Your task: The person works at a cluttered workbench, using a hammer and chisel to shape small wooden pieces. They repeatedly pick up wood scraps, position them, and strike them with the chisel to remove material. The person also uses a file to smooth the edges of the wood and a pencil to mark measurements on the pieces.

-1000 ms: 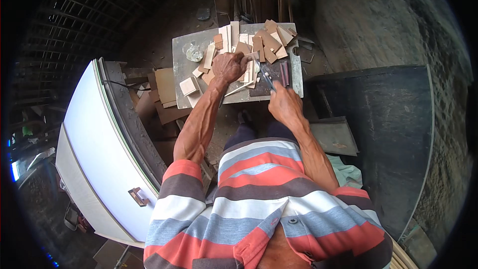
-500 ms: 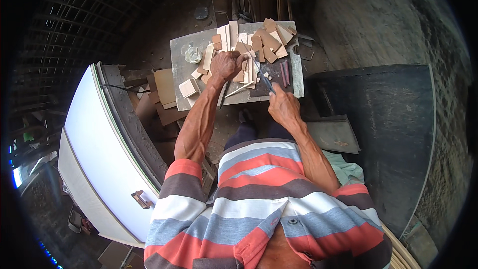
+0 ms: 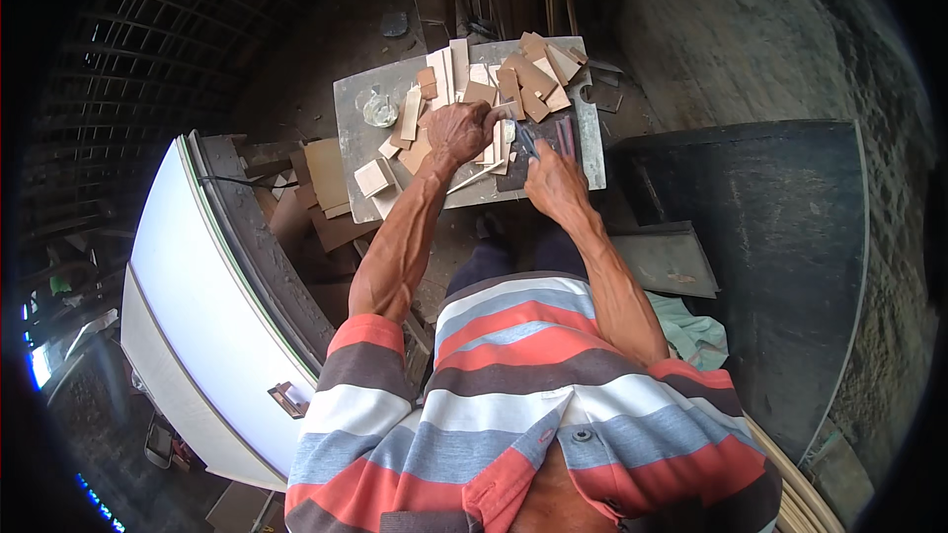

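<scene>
My left hand is closed over the low table, its thumb side gripping a small pale wood piece that sticks out to the right. In my right hand is a narrow blue-grey tool, its tip slanting up and left towards that piece. Whether tip and wood touch is too small to tell, and the tool's kind is unclear. Thin pale wood strips lie below and between the hands. Two dark reddish sticks rest just beyond my right fingers.
Brown and pale wood offcuts pile up on the table's far side. A glass jar and a stack of square blocks stand on the tabletop at left. A white panel flanks me left, a dark board right.
My right hand has shifted up and slightly left with the tool, closer to the left hand. The left hand has moved slightly right, still holding the wood piece.
</scene>
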A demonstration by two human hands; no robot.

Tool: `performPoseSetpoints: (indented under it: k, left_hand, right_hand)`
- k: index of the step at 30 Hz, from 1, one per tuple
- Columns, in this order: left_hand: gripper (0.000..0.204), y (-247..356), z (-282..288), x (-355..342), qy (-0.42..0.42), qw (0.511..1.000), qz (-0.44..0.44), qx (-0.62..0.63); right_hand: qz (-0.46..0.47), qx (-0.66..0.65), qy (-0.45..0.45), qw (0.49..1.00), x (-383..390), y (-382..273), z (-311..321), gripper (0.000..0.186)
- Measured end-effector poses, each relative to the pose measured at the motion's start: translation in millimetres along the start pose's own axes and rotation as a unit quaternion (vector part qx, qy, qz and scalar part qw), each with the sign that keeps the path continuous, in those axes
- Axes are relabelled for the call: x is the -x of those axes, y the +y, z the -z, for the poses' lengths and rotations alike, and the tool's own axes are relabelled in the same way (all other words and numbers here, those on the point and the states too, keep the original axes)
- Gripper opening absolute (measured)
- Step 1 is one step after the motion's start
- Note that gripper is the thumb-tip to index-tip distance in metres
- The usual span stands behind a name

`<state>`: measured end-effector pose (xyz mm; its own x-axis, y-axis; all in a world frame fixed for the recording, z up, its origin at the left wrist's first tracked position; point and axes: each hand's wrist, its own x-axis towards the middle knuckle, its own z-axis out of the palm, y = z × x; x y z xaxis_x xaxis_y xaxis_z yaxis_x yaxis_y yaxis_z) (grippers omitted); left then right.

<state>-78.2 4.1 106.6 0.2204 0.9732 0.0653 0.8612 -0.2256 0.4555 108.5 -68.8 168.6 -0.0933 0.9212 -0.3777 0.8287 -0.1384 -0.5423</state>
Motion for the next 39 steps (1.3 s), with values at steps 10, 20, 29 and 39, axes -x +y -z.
performPoseSetpoints:
  k: [10,20,29,39]
  left_hand:
    - [0.042,-35.9,9.0,-5.9,-0.046,0.99,0.129,0.028]
    - [0.039,-16.4,8.0,-5.0,-0.046,0.997,0.049,0.032]
    - [0.039,-13.4,-3.6,-2.4,-0.041,0.999,0.021,0.0]
    - [0.044,-41.7,-14.6,-12.6,-0.062,0.991,0.113,0.02]
  right_hand:
    - [0.023,-0.017,0.014,0.999,11.7,6.8,-4.2,0.022]
    - [0.021,-0.004,0.001,1.0,12.8,9.7,-8.1,0.022]
    - [-0.035,-0.001,-0.034,0.999,13.8,-18.3,12.6,0.026]
    - [-0.018,-0.066,0.03,0.997,2.7,24.7,-24.0,0.028]
